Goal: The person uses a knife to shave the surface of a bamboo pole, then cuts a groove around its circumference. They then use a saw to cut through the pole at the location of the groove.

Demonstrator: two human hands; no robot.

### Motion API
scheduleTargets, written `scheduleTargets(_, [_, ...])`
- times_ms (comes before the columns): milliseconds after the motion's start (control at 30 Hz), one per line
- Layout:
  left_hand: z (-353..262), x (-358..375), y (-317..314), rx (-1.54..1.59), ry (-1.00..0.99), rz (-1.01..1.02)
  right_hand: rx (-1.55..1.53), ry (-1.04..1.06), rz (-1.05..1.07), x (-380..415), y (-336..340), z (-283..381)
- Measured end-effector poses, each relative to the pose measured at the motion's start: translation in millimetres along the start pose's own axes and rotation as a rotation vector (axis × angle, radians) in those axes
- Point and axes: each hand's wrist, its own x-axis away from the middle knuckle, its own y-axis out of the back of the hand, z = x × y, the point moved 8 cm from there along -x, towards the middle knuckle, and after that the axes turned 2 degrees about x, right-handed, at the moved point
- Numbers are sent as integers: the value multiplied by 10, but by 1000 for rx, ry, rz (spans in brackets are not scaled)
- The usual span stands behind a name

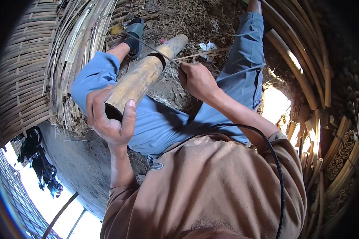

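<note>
My left hand [108,130] grips the near, hollow end of a thick bamboo pole [136,81], with the thumb on one side and the fingers on the other. The pole slants away from me between my legs. A dark gap crosses it towards the far end, and the far piece [175,44] lies beyond that gap. My right hand [200,81] is closed in a fist around the near end of a long, thin blade [149,46], seen nearly edge-on. The blade runs across the pole right at the gap. Its handle is hidden in my fist.
Split bamboo strips [73,51] and a woven bamboo panel [26,75] stand on the left. Bamboo poles [293,59] curve along the right, above shorter cut pieces [311,135]. Scraps litter the dirt floor [205,24]. A black cable [276,159] hangs over my shirt.
</note>
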Motion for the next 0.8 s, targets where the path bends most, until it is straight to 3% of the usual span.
scheduleTargets(167, [-60, -2, -13, 35, 3, 2, 105, -196, 32, -422, -296, -880])
scheduleTargets(233, [-54, -1, -12, 28, 4, 8, 167, -151, 98, -415, -273, -839])
scheduleTargets(300, [-16, -1, 13, 7, -25, 28, 42, -84, 112, -233, -73, -384])
scheduleTargets(367, [24, -59, -14, 8, -37, 12, -20, 55, -15, -84, 67, -34])
scheduleTargets(400, [28, -70, -12, 15, -26, 9, 10, -6, 6, -100, 23, -96])
scheduleTargets(533, [4, -48, 12, 16, -6, -6, 135, -253, 91, -322, -491, -1126])
scheduleTargets(633, [14, -49, 6, 24, 23, -29, 75, -183, -4, -276, -345, -958])
scheduleTargets(700, [37, -4, 30, 11, 68, -2, -85, -102, 29, -130, -215, -501])
scheduleTargets(767, [85, -107, -23, 14, 65, -51, -65, -12, -99, -9, -87, -187])
scheduleTargets(800, [88, -104, -9, 17, 70, -54, -70, -55, -98, -9, -127, -251])
